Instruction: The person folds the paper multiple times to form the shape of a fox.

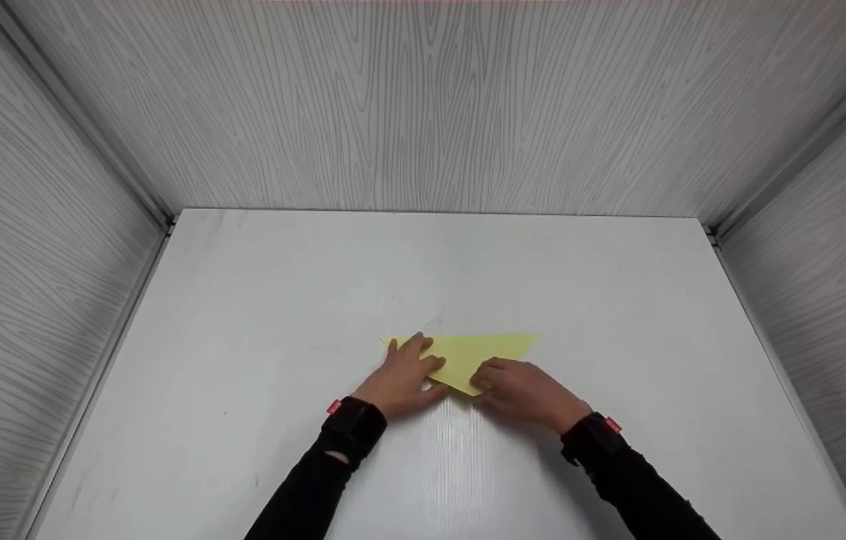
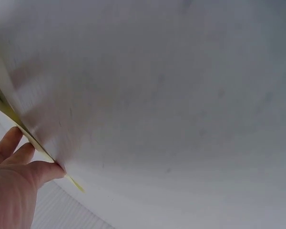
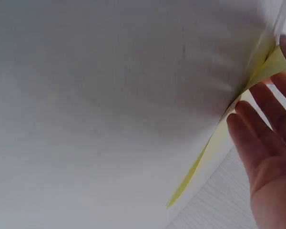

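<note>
A yellow sheet of paper (image 1: 477, 347), folded to a roughly triangular shape, lies on the white table in the head view. Its long straight edge faces away from me and a corner points toward me. My left hand (image 1: 402, 377) rests on its left part, fingers spread over the surface. At the near corner, my right hand (image 1: 524, 391) pinches the paper between bent fingers and thumb. Seen from the right wrist, the paper's near edge (image 3: 271, 67) bends up off the table there. The left wrist view shows the left hand (image 2: 16, 183) along the paper's thin edge.
The white tabletop (image 1: 280, 285) extends around the paper on all sides. Grey wood-grain panels stand at the back (image 1: 430, 105), the left (image 1: 33, 285) and the right (image 1: 820, 255). Black bands (image 1: 354, 427) circle both wrists.
</note>
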Available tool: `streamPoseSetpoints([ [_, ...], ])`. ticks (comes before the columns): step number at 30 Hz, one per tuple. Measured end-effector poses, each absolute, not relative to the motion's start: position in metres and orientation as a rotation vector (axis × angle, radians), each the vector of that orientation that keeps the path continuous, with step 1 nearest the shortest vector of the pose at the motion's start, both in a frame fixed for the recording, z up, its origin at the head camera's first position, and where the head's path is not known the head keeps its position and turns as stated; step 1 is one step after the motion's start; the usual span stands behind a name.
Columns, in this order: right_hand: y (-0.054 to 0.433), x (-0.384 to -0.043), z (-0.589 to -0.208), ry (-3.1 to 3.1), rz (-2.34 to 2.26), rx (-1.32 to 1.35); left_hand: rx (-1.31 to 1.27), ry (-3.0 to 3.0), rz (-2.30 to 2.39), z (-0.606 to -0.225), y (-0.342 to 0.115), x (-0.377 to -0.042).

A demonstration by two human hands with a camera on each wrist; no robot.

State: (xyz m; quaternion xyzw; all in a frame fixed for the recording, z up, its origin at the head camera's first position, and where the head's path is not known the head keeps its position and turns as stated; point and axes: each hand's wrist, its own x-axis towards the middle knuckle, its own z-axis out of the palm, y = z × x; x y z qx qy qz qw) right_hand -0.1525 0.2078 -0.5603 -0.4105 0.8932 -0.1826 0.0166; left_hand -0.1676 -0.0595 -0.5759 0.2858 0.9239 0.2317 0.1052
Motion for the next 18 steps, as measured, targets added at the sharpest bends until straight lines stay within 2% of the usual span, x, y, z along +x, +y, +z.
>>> streamPoseSetpoints([
  [18, 0.202, -0.158, -0.568, 2.976, -0.745, -1.176, 0.95, 2.971, 0.481, -0.586, -0.052, -0.165],
])
